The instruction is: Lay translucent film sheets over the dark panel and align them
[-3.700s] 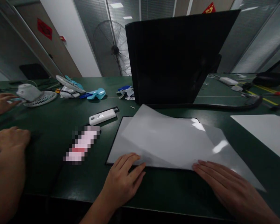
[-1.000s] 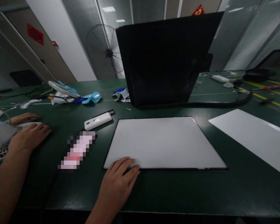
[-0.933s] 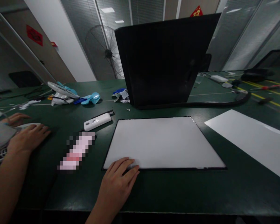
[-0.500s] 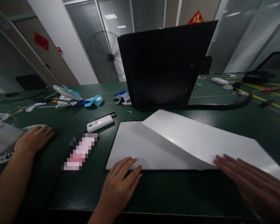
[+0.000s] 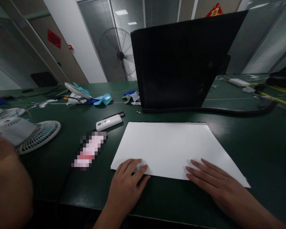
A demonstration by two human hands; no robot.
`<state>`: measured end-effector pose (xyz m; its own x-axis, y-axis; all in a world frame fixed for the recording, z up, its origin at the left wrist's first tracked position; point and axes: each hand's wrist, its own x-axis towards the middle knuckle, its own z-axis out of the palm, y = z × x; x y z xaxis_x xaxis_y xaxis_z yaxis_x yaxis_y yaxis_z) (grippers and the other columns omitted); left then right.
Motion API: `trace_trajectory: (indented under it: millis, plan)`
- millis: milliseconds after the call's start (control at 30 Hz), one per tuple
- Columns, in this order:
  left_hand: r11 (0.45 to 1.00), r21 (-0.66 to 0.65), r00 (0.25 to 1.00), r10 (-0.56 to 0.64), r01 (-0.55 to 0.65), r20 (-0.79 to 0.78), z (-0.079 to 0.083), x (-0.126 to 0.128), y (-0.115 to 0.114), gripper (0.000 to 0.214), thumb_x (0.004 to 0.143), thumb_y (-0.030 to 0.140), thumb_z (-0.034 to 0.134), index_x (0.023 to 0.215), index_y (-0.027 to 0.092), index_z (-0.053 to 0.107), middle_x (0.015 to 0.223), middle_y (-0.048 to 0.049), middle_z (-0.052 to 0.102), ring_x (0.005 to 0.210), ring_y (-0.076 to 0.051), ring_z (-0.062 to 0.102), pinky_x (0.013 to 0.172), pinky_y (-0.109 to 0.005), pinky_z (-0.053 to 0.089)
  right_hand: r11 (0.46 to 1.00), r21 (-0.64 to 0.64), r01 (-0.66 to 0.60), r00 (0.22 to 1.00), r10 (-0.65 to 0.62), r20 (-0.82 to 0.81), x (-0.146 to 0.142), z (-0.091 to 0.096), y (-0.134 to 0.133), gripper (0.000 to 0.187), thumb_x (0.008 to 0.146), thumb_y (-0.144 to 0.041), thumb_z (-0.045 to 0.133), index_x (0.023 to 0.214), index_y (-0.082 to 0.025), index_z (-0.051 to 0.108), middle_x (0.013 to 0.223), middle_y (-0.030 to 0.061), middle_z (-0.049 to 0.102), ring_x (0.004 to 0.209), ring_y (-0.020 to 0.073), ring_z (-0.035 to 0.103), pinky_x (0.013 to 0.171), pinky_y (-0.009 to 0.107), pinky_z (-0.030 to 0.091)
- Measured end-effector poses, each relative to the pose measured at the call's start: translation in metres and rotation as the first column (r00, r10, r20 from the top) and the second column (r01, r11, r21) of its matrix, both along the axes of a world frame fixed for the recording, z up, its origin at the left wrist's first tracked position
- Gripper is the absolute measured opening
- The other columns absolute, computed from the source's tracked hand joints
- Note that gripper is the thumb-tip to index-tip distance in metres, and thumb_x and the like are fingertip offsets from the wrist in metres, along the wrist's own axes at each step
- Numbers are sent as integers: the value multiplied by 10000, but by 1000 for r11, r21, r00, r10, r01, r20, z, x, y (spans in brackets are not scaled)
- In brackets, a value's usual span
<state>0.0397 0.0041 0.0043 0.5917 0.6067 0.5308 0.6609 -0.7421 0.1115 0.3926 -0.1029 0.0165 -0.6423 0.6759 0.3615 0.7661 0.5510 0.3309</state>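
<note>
A large white sheet (image 5: pixel 168 144) lies flat on the table in front of me, over a white panel with a thin dark edge that shows only as a sliver along the back. My left hand (image 5: pixel 128 181) rests at the sheet's front edge, left of its middle, fingertips on the white surface and fingers apart. Farther right, my right hand (image 5: pixel 213 179) lies with outstretched fingers on the sheet near its front edge. The sheet's front right corner reaches out beyond that hand.
Behind the sheet stands a large black panel (image 5: pixel 181 63), with a black tube (image 5: pixel 228 111) at its foot. To the left are a white device (image 5: pixel 109 122), a pixelated pink item (image 5: pixel 90 149) and white fan parts (image 5: pixel 41 133). Another person's arm (image 5: pixel 8 181) enters at far left.
The sheet, tilted up and askew before, now lies flat across the panel. My right hand has moved left onto it; the other person's hand has drawn back to the left.
</note>
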Motion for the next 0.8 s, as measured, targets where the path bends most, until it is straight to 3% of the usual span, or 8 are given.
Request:
trace_trajectory:
  millis: [267,467,600,700,800]
  plan:
    - [999,24,999,-36,36,-7,2,0,1,196,1006,252,680,1181,276,766,1238,-53,791,1106,-289,732,906,-516,668,990,-137,28,988,-49,-150,4,-3,0,643,976,-55,414,1570,-265,539,1620,-17,434,1484,206,444,1171,441,560]
    - [999,12,999,-37,38,-18,-2,-1,3,211,1012,261,676,1202,283,764,1265,-58,786,1121,-295,732,916,-536,672,987,-115,109,992,-115,-52,-2,1,-8,654,947,-81,380,1548,-264,564,1674,5,335,1469,266,468,1011,523,648]
    - [999,12,999,-42,42,-19,0,0,3,207,1024,261,649,1196,276,765,1263,-61,786,1122,-298,734,911,-535,674,983,-108,150,986,-156,-53,4,-2,-12,661,968,-97,370,1590,-271,511,1693,18,306,1511,270,411,1021,562,633]
    - [998,21,998,-54,54,-25,0,0,3,229,1026,255,644,1224,272,757,1272,-63,788,1132,-297,734,912,-519,675,963,-135,235,959,-252,-128,21,-8,-14,660,1016,-166,370,1663,-294,396,1699,36,302,1545,295,353,1103,656,563]
    - [997,21,997,-72,73,-31,-1,0,3,260,1031,246,634,1265,273,744,1289,-59,785,1146,-285,732,935,-502,668,897,-209,390,852,-437,-287,47,-16,-16,589,1064,-279,359,1650,-295,427,1659,52,387,1523,319,386,1210,687,457]
